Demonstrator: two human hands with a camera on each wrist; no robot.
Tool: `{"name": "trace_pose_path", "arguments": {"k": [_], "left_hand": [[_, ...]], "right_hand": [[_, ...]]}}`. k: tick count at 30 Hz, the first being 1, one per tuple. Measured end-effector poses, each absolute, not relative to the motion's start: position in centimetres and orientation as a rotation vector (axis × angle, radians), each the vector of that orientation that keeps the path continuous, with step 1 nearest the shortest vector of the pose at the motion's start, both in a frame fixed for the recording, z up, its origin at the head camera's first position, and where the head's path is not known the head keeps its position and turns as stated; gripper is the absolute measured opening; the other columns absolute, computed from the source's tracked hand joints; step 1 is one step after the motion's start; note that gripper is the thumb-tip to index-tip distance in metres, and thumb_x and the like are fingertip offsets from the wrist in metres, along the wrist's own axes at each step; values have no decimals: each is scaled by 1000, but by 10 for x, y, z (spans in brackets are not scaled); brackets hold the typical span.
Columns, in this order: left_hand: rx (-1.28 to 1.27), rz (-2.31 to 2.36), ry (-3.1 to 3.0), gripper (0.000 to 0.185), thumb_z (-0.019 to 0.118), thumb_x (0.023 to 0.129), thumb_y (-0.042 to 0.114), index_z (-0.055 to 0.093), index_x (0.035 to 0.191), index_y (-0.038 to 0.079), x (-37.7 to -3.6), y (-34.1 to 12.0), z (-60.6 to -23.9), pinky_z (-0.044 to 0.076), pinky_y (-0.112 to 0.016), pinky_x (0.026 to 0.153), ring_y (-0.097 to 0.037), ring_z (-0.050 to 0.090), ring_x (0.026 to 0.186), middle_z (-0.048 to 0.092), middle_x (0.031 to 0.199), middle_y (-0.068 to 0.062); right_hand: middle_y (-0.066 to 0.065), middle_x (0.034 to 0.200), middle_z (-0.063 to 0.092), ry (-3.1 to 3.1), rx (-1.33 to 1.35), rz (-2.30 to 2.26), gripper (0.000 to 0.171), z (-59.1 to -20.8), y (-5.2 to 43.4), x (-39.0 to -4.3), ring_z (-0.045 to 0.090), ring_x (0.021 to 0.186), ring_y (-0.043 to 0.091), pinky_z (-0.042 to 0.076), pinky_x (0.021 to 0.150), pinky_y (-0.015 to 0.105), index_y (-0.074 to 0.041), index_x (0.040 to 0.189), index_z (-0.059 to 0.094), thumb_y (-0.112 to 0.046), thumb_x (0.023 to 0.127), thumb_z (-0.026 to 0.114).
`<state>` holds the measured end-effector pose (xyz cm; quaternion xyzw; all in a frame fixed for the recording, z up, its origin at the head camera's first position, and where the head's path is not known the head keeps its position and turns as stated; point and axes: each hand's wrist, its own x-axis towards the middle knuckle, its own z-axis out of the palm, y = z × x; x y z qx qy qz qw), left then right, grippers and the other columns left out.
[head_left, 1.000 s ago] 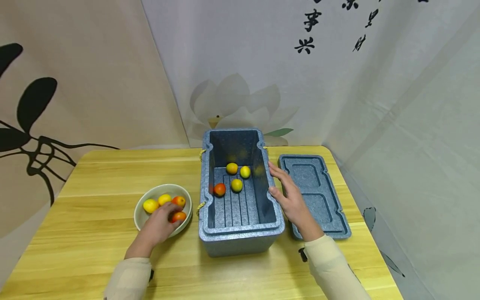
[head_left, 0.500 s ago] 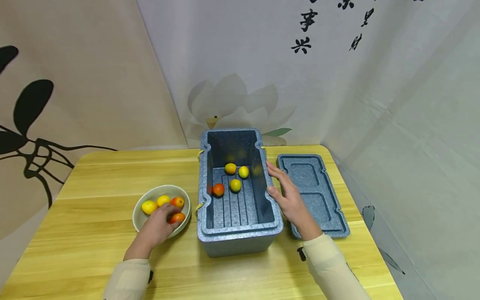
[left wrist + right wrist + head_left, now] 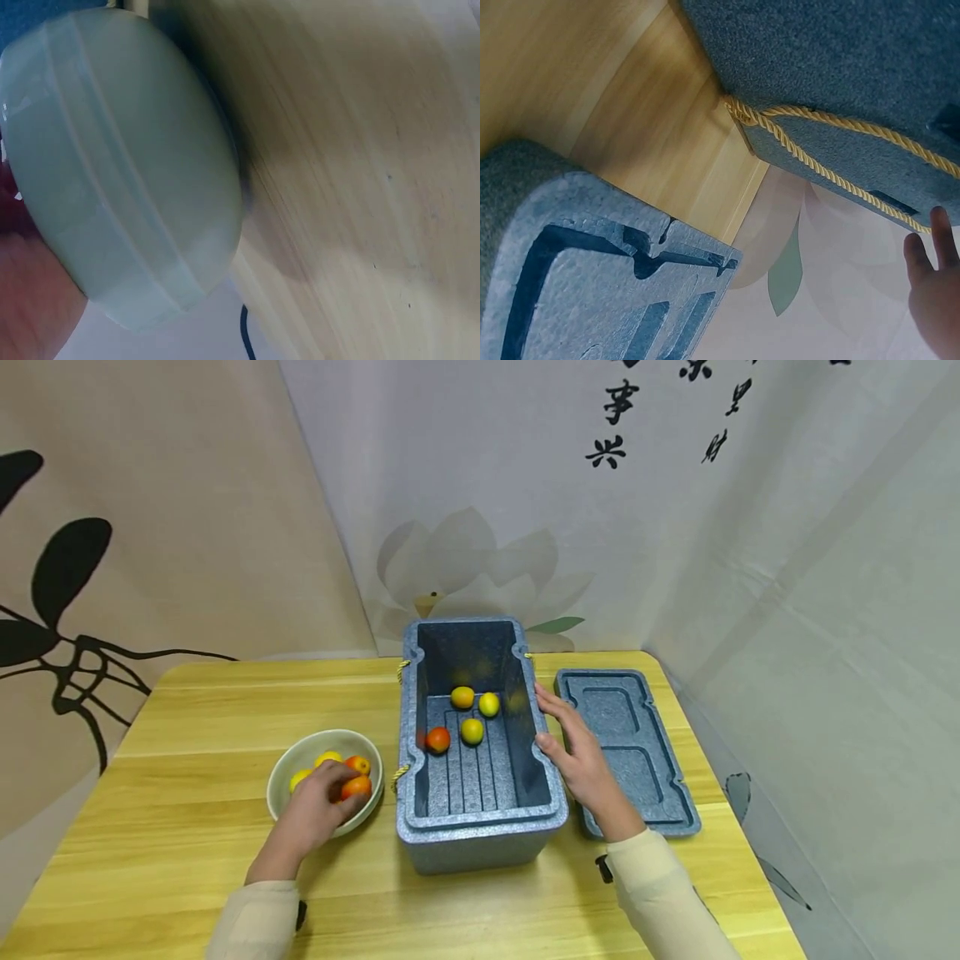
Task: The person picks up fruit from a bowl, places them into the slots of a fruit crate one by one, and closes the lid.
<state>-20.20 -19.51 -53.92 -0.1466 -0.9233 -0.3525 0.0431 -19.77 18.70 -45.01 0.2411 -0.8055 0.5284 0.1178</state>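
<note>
In the head view my left hand reaches into a pale green bowl. Its fingers and thumb hold a round orange-red fruit, exact kind unclear. Beside it lie another orange-red fruit and yellow fruits, partly covered by the hand. The left wrist view shows mostly the bowl's outer wall. My right hand rests its fingers and thumb against the right rim of a blue-grey foam box. Inside that box sit a red fruit and several yellowish ones.
The foam lid lies to the right of the box on the wooden table. Yellow rope handles hang along the box's sides. A printed cloth backdrop stands behind the table.
My left fingers have drawn in a little around the orange-red fruit, which has risen slightly. The left hand now covers more of the yellow fruit. My right hand stays put.
</note>
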Motion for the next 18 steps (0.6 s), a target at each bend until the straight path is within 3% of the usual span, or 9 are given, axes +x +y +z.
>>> {"name": "trace_pose_path", "arguments": {"k": [7,18], "left_hand": [[-437,-1247,-2658,29,77,79,-9,67,105,-5,-204,-196,-533,54,-49,84,-32,61,97,61,106,-14],[-343,-1321,-2600,29,75,86,1,67,113,-1,-213,-200,-497,51,-49,91,-33,54,114,58,120,-13]], "right_hand": [[23,152,34,-2358,715,1527,46,-450,187,-198,27,141,39,20,113,58,8,142,43,-12,102,54],[20,153,35,-2359,713,1520,46,-450,188,-198,28,141,34,21,114,57,6,142,44,-15,103,54]]}}
